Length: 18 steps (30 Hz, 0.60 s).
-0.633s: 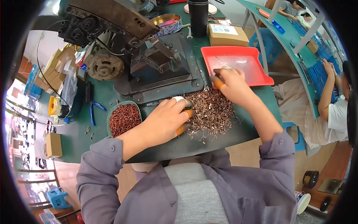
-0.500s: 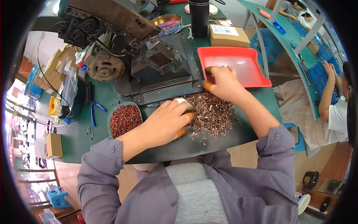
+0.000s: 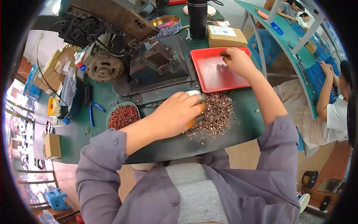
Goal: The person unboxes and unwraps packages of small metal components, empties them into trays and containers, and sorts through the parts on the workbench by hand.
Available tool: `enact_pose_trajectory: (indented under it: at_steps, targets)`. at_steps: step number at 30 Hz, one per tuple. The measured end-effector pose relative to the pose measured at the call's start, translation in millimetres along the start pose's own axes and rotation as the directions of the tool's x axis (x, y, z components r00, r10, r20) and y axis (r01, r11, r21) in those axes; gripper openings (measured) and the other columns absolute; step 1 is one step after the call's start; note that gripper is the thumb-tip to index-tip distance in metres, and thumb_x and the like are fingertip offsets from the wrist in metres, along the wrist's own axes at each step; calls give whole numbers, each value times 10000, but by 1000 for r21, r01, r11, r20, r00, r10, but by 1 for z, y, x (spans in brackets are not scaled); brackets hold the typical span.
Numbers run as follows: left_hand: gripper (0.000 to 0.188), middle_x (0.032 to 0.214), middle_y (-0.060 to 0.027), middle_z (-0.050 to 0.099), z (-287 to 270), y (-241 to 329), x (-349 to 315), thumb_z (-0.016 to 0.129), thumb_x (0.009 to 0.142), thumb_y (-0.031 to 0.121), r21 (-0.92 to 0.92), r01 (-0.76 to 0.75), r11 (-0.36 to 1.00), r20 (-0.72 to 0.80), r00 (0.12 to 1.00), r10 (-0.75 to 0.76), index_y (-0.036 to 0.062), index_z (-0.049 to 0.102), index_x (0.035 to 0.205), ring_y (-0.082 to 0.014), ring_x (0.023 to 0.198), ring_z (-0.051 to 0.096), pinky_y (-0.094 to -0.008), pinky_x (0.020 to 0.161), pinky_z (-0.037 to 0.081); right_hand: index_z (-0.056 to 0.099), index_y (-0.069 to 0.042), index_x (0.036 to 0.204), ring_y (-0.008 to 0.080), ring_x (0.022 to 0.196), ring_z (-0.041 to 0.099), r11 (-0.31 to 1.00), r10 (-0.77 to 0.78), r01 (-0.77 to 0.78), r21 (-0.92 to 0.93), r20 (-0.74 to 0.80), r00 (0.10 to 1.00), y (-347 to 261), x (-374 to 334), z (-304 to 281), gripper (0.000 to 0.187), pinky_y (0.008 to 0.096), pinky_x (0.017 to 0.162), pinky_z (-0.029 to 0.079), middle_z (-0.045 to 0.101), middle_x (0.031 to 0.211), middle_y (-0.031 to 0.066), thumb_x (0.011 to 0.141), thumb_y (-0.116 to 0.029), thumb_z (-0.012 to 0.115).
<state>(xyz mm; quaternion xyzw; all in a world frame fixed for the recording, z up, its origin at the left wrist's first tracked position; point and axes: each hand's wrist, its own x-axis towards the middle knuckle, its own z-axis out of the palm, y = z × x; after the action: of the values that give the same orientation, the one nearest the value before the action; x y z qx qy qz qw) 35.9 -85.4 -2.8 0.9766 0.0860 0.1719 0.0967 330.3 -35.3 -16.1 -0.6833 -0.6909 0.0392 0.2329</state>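
My left hand (image 3: 174, 115), with orange covers and a white wrap on its fingers, reaches over the left side of a loose pile of small brown metal pieces (image 3: 216, 114). Its fingers are curled, and whatever they hold is hidden. Over the shallow red plastic tray (image 3: 207, 84) is my right hand (image 3: 238, 61), its dark-tipped fingers bent together in a pinch. Anything between them is too small to make out. The pale tray floor shows no pieces. Left of my left hand, a green-rimmed tub (image 3: 108, 119) holds many reddish-brown small pieces (image 3: 123, 116).
A dark press machine (image 3: 156, 61) stands beyond my left hand. Blue-handled pliers (image 3: 91, 112) lie left of the tub. Behind the tray are a cardboard box (image 3: 227, 39) and a black bottle (image 3: 197, 20). Other people work at a bench (image 3: 283, 41) on the right.
The red tray has shifted left, closer to the press. My right hand has moved up and right over it. My left hand has slid right, farther over the pile.
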Motion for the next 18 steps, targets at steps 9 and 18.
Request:
enact_pose_trajectory:
  at_steps: [9, 18]
  targets:
    - [141, 976, -80, 606, 15, -42, 43, 632, 801, 158, 154, 133, 979, 3, 991, -135, 73, 647, 913, -249, 997, 563, -420, 1008, 347, 643, -32, 872, 333, 924, 601, 980, 59, -63, -190, -25, 998, -8, 25, 38, 165, 426, 830, 479, 631, 933, 171, 795, -177, 619]
    - [135, 923, -102, 636, 26, -89, 114, 594, 754, 121, 400, 369, 839, -165, 930, -330, 64, 690, 830, -261, 978, 577, -373, 799, 467, 630, -3, 870, 341, 875, 632, 987, 39, -28, -155, 71, 997, -10, 12, 22, 186, 422, 779, 505, 652, 913, 190, 795, -173, 617]
